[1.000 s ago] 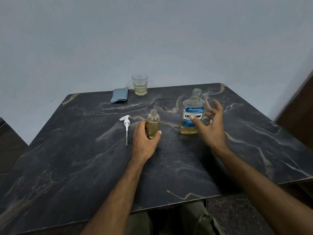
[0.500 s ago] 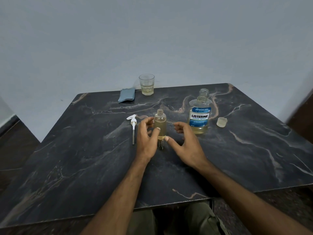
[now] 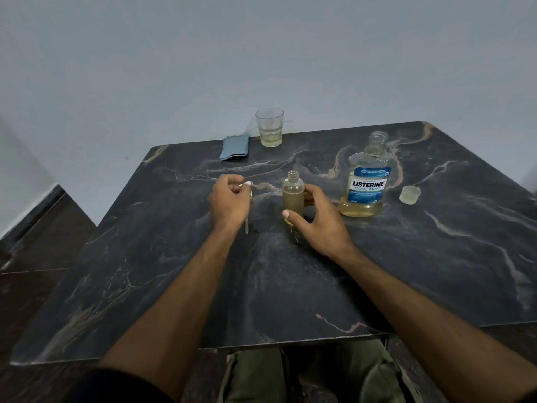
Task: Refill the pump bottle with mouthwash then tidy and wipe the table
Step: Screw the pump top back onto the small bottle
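Head view: a dark marbled desk (image 3: 406, 271) is seen from above, its near edge lying just over the person's lap and its far edge meeting a pale wall.

The small pump bottle (image 3: 293, 196) is stood upright near the middle of the desk, uncapped and mostly filled with yellowish liquid. It is held by the right hand (image 3: 316, 225), whose thumb is laid across the lower front of the bottle while the fingers are curled round its right side.

The white pump head (image 3: 247, 187) is pinched in the curled fingers of the left hand (image 3: 229, 202), just left of the bottle; its dip tube is seen hanging below the hand, with the tip at or just above the desk.

The mouthwash bottle (image 3: 366, 181) is stood open to the right of the pump bottle, clearly apart from it, about a third full. Its cap (image 3: 410, 194) is set further right, near the right edge.

A glass (image 3: 269, 127) holding a little pale liquid and a folded blue cloth (image 3: 235, 147) are placed side by side at the far edge.

A wide bare stretch of desk is left between the hands and the near edge, crossed only by the forearms.
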The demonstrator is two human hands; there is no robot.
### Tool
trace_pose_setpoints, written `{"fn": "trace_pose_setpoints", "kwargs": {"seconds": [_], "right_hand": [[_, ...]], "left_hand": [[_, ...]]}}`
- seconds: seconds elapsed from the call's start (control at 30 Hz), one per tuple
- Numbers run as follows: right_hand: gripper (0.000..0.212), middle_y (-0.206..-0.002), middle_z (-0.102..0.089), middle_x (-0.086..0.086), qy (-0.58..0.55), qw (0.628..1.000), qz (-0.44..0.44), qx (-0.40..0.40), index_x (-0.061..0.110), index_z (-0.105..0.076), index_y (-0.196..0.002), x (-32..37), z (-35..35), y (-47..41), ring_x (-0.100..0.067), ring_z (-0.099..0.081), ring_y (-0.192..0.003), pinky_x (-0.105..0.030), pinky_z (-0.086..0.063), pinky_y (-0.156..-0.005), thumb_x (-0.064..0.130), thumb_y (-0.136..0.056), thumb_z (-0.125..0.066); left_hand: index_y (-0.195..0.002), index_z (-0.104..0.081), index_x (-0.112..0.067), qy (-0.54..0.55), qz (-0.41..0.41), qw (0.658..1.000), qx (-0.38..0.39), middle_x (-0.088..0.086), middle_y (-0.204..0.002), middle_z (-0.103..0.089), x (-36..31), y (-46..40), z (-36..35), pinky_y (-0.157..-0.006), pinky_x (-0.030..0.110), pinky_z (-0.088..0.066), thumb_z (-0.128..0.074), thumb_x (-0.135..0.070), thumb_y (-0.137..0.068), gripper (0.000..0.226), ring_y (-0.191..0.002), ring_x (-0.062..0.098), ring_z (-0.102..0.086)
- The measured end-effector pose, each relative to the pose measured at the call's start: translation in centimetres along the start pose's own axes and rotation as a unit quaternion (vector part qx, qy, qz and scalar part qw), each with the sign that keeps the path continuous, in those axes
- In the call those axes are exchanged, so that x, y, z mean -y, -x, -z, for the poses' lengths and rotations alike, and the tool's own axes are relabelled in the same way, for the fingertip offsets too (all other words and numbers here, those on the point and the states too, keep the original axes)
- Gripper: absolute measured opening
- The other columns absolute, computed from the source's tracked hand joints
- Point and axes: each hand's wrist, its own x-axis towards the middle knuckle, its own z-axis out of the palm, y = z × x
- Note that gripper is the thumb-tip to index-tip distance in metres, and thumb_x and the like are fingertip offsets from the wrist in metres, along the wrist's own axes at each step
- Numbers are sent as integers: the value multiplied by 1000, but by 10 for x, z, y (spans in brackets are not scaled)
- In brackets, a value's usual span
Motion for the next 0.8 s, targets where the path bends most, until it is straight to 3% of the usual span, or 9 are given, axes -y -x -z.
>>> {"fn": "trace_pose_setpoints", "kwargs": {"seconds": [0.23, 0.33, 0.5, 0.67, 0.8], "right_hand": [[53, -122, -60, 9, -7, 1000, 24, -4, 22, -48, -130, -1, -1, 1, -4, -57, -109, -9, -42, -85, 36, -86, -72], [53, -121, -60, 10, -8, 999, 30, -7, 21, -49, -130, 0, 0, 2, -3, -57, -107, -13, -44, -87, 36, -86, -73], [54, -119, -57, 14, -2, 1000, 26, -2, 21, -48, -131, -2, 1, 1, 8, -54, -101, -3, -41, -79, 38, -85, -72], [55, -116, -58, 16, -23, 999, 11, -28, 21, -47, -131, -5, 0, 1, 14, -53, -101, 0, -39, -79, 38, -85, -72], [55, -115, -59, 15, -33, 999, 1, -36, 21, -48, -131, -6, 0, 0, 11, -54, -102, 0, -39, -79, 37, -85, -73]], "left_hand": [[-103, -60, -23, -190, -8, 981, 37, -1, -104, -65, 6, -18, -2, -70, 29, -39, -66, -40, -87, 24, -94, 20, -60], [-108, -58, -20, -229, 3, 972, 52, 3, -111, -65, 4, -19, -9, -69, 31, -37, -64, -47, -87, 34, -89, 19, -52], [-115, -61, -12, -279, 26, 957, 78, 9, -113, -66, 2, -25, -14, -70, 35, -42, -65, -56, -85, 54, -103, 28, -61], [-113, -67, -10, -310, 46, 945, 90, 11, -108, -70, -1, -27, -13, -70, 35, -46, -65, -47, -86, 45, -99, 31, -65], [-102, -71, -12, -250, 49, 964, 81, 5, -99, -70, -5, -28, -11, -69, 32, -44, -65, -41, -89, 32, -88, 24, -63]]}}
